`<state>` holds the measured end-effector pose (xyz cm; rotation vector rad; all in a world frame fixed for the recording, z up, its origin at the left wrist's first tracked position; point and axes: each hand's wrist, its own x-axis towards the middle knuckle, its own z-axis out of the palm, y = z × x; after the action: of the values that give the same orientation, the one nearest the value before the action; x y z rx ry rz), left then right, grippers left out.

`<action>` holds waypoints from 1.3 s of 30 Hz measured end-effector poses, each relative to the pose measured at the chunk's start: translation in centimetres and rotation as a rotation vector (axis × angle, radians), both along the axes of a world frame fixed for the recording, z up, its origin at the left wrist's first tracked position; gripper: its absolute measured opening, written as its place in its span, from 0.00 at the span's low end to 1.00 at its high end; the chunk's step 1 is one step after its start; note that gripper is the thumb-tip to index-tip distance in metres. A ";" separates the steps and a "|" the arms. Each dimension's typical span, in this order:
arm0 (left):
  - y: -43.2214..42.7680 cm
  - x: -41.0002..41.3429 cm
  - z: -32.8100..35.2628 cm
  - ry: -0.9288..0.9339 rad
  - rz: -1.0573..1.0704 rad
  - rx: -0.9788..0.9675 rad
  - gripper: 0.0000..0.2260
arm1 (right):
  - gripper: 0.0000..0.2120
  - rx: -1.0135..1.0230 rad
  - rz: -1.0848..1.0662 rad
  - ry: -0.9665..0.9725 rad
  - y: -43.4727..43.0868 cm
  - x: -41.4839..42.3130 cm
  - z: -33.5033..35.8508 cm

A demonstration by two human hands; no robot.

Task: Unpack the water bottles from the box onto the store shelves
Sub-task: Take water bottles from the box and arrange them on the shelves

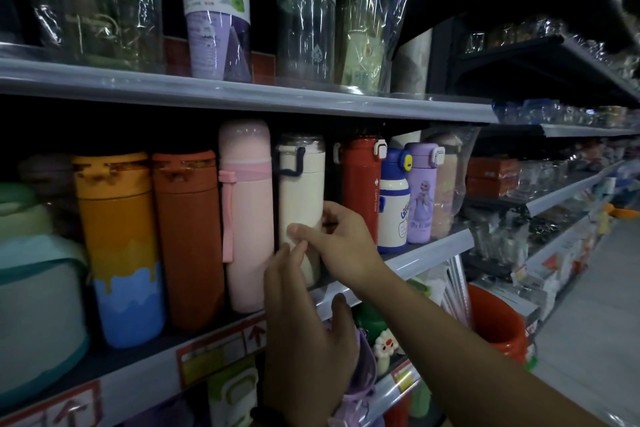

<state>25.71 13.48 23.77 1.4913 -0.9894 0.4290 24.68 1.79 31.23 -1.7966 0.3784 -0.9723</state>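
A cream water bottle (pixel 300 194) with a dark strap stands upright on the middle shelf (pixel 429 255), between a pink bottle (pixel 246 218) and a red bottle (pixel 360 184). My right hand (pixel 341 246) wraps its lower body, thumb in front, fingers behind its right side. My left hand (pixel 304 329) is raised just below, its fingertips touching the bottle's lower front. Orange (pixel 119 246) and rust-orange (pixel 188 236) bottles stand further left. No box is in view.
The upper shelf (pixel 242 94) carries plastic-wrapped bottles close above the cream bottle's cap. A blue-white bottle (pixel 393 198) and a purple one (pixel 420 191) stand right of the red. A teal jug (pixel 38 288) sits far left. An orange bucket (pixel 498 322) stands below; the aisle runs right.
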 end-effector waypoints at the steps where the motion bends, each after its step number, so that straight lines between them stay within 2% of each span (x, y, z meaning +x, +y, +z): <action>1: -0.1 0.1 -0.2 0.009 -0.001 0.012 0.38 | 0.20 -0.031 -0.047 0.013 -0.1 0.1 0.0; 3: -0.1 0.1 -0.4 0.015 -0.002 0.012 0.38 | 0.24 -0.064 -0.101 0.056 -0.3 0.2 -0.1; 8: 0.1 0.3 0.2 0.118 -0.042 0.020 0.37 | 0.29 0.022 -0.069 0.081 -0.5 0.2 -0.6; 12: 0.4 0.5 0.7 0.146 -0.087 0.036 0.36 | 0.25 0.013 -0.105 0.060 -0.6 0.1 -0.7; 17: 1.1 1.9 1.2 0.217 -0.169 0.030 0.32 | 0.27 0.006 -0.155 0.023 -0.5 0.0 -1.3; 20: 1.3 1.6 1.3 0.192 -0.161 0.064 0.33 | 0.25 -0.034 -0.163 0.037 -0.4 -0.1 -1.7; 27: 1.3 1.5 1.5 0.105 -0.089 0.189 0.36 | 0.24 0.020 -0.091 0.049 -0.7 0.0 -2.0; 32: 1.2 1.7 1.8 0.113 -0.011 0.204 0.33 | 0.32 -0.022 -0.173 0.021 -0.2 -0.1 -2.4; 39: 1.2 2.1 2.5 0.167 -0.057 0.201 0.25 | 0.26 -0.141 -0.315 0.024 0.4 -1.0 -2.1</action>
<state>27.82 14.68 26.23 1.6460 -0.9603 0.1639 23.67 2.17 29.14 -1.9129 0.6355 -1.2221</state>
